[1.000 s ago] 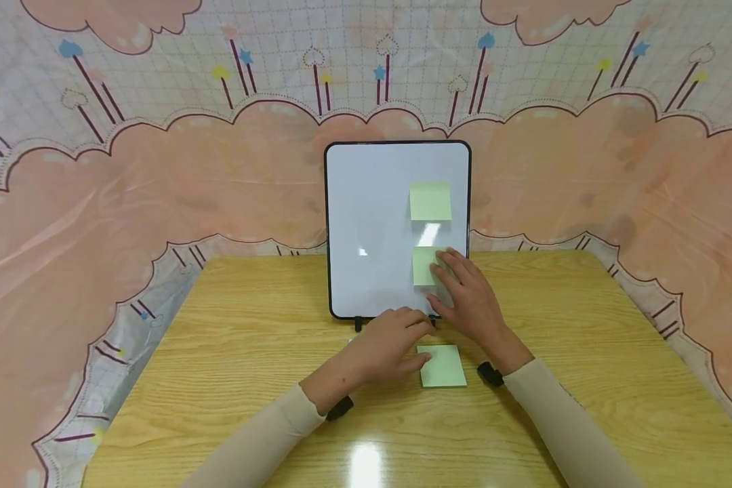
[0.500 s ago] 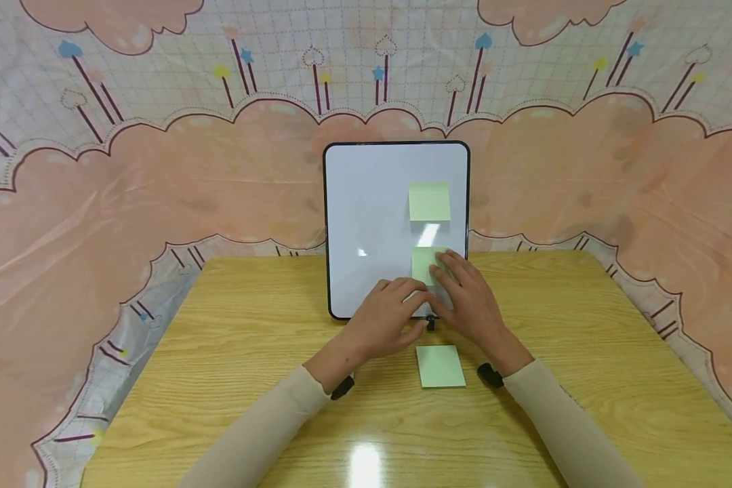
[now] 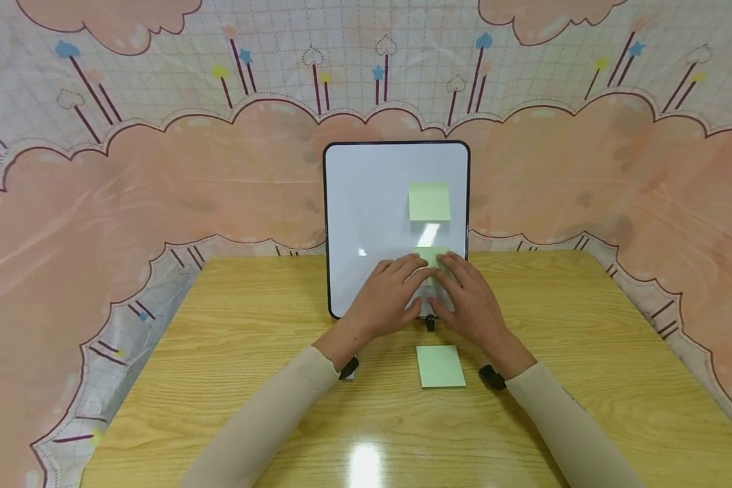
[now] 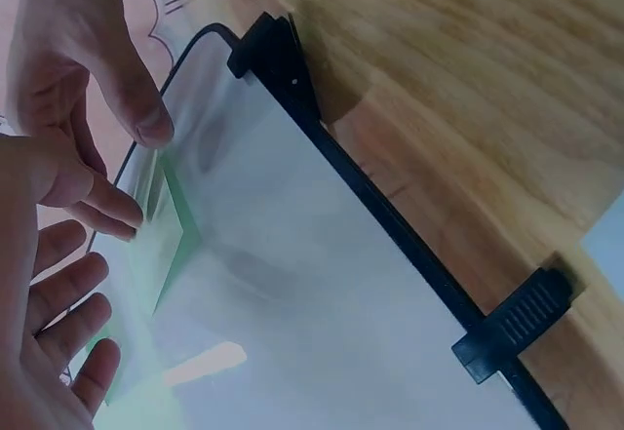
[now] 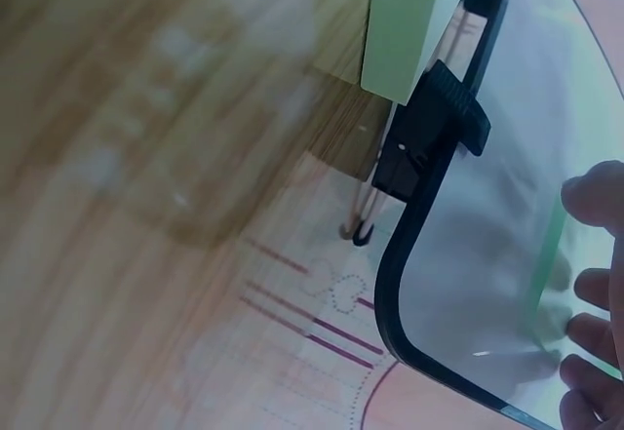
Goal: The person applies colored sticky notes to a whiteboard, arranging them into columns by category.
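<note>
Your left hand [image 3: 385, 298] and right hand [image 3: 474, 305], fingers loosely apart, are touching the lower note [image 3: 430, 255], apparently flattening it; it is sitting at the whiteboard's [image 3: 366, 203] four o'clock.

pale green square paper sticky note [image 3: 431, 255], partly hidden from view, against the lower right part of a glossy white, black-rimmed rectangular whiteboard [image 3: 369, 203], rounded corners, standing upright, taller than wide

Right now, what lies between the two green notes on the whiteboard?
The head view shows only bare whiteboard, with a bright reflection, between the upper note and the partly covered lower note.
</note>
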The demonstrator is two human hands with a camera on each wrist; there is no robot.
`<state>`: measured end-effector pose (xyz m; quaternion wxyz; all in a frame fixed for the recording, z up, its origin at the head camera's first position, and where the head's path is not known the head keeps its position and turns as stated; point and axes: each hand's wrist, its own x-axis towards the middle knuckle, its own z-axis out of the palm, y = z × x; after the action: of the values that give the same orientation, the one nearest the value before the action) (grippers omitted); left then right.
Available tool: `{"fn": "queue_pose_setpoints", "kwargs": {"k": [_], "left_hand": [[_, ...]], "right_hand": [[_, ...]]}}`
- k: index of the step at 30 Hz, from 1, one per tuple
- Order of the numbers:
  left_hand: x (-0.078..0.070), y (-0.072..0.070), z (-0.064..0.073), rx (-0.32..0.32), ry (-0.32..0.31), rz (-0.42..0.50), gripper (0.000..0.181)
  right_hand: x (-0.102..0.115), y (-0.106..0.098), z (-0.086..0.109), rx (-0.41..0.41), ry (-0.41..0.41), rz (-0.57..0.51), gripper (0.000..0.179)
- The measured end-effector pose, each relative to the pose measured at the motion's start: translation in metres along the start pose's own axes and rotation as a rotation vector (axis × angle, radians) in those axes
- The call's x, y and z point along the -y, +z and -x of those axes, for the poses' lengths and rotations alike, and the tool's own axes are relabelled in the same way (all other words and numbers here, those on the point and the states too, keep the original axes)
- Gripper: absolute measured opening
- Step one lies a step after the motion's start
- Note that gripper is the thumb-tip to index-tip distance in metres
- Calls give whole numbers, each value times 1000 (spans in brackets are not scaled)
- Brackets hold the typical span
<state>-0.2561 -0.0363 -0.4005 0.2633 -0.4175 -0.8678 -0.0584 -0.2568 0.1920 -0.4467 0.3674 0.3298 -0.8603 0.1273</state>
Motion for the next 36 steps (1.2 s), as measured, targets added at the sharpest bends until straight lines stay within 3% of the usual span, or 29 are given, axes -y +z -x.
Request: {"fn": "queue_pose_setpoints", "kwargs": {"k": [13, 21, 36], "left_hand": [[4, 6, -21, 111, -35, -45, 61], [4, 7, -32, 132, -29, -68, 61], [6, 9, -34, 205, -44, -123, 69]], "right_hand": [[2, -4, 2, -8, -23, 2, 61], [3, -5, 0, 2, -22, 6, 58], [2, -6, 0, -24, -25, 13, 58]]}}
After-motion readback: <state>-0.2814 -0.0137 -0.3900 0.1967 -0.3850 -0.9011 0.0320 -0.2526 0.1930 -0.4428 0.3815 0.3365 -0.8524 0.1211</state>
